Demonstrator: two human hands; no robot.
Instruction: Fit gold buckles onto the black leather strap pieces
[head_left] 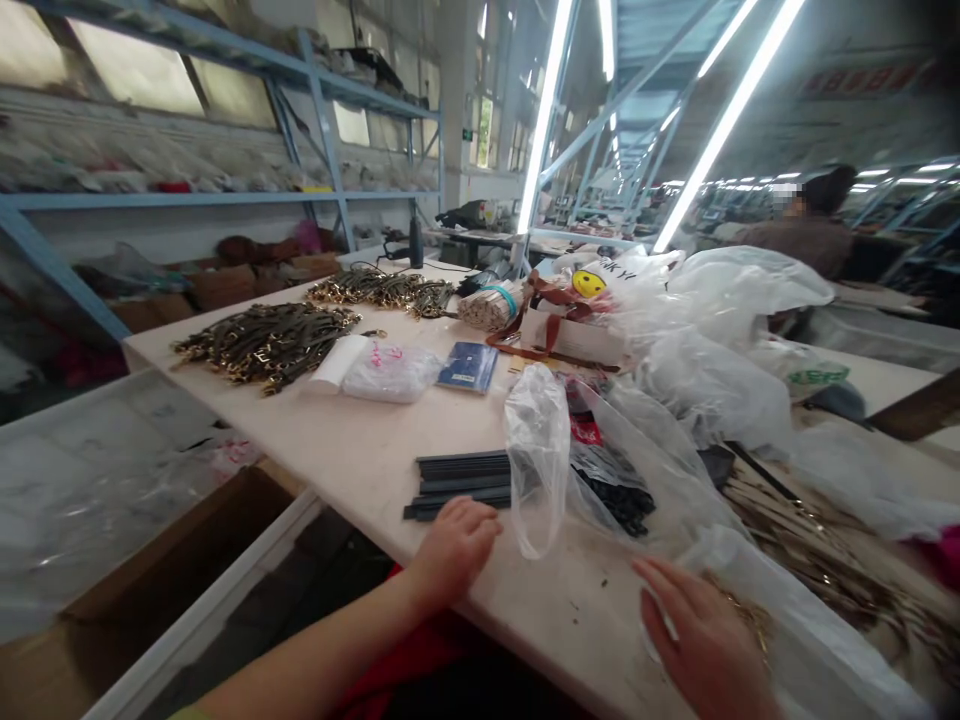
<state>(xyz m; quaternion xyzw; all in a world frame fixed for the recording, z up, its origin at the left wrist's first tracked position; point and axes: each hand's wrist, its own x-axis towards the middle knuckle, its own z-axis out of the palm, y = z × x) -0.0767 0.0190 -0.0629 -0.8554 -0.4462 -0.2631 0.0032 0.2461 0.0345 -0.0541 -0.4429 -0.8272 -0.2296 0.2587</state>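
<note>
My left hand (456, 548) rests at the near edge of the table with its fingers curled; whatever is inside them, if anything, is hidden. Just beyond its knuckles lies a stack of dark flat strips (461, 478). My right hand (701, 630) is over the table to the right, fingers stretched out and thumb apart. A small white object (651, 640), partly covered, shows beneath that thumb; I cannot tell its kind. Between the hands, a bit farther off, a clear plastic bag (538, 460) slumps over the right ends of the strips. Black pieces (615, 497) lie in clear plastic beside it.
Piles of dark straps with gold buckles (270, 340) cover the table's far left. A blue booklet (469, 367) and a wrapped packet (392, 372) lie mid-table. Plastic bags (712, 370) crowd the right. An open cardboard box (172, 560) stands lower left. A person (806, 235) is at the back right.
</note>
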